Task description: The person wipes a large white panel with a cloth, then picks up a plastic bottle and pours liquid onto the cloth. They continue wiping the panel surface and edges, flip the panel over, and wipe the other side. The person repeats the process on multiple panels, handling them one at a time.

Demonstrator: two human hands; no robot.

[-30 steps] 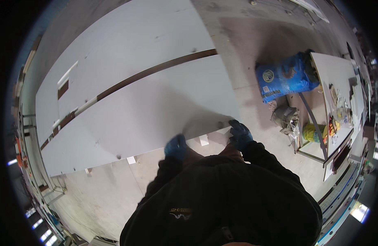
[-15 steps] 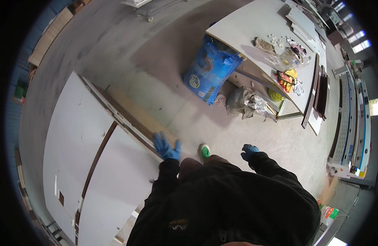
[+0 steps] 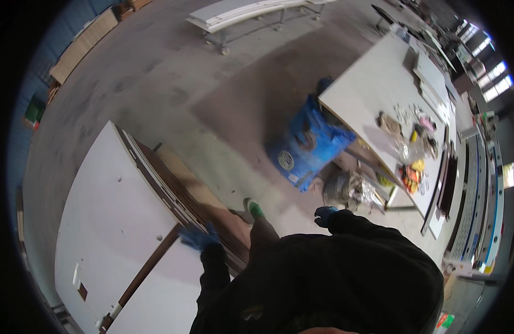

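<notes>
My left hand (image 3: pixel 198 236), in a blue glove and blurred by motion, is over the edge of a stack of white panels (image 3: pixel 109 195) with its fingers apart. It holds nothing that I can see; whether it touches the panels I cannot tell. Just beside it a brown strip (image 3: pixel 151 270) runs between two white top surfaces. Brown and white layers (image 3: pixel 162 183) show along the stack's side. My right hand (image 3: pixel 325 216), also gloved, hangs over the floor with fingers loosely bent and nothing visible in it. A grey bucket (image 3: pixel 337 190) with crumpled plastic is the nearest thing beyond it.
A blue sack (image 3: pixel 307 147) leans by a white-topped table (image 3: pixel 363 83) at the right, which bears plastic bags, a dark phone-like object and brown strips (image 3: pixel 446 186). Far off stands a wheeled trolley (image 3: pixel 234 19) with white boards. A long machine (image 3: pixel 477 195) lines the right side.
The view has shifted, so the table and sack appear lower and farther right. My left hand has moved left onto the panel stack's edge. My right hand still hangs without anything visible in it.
</notes>
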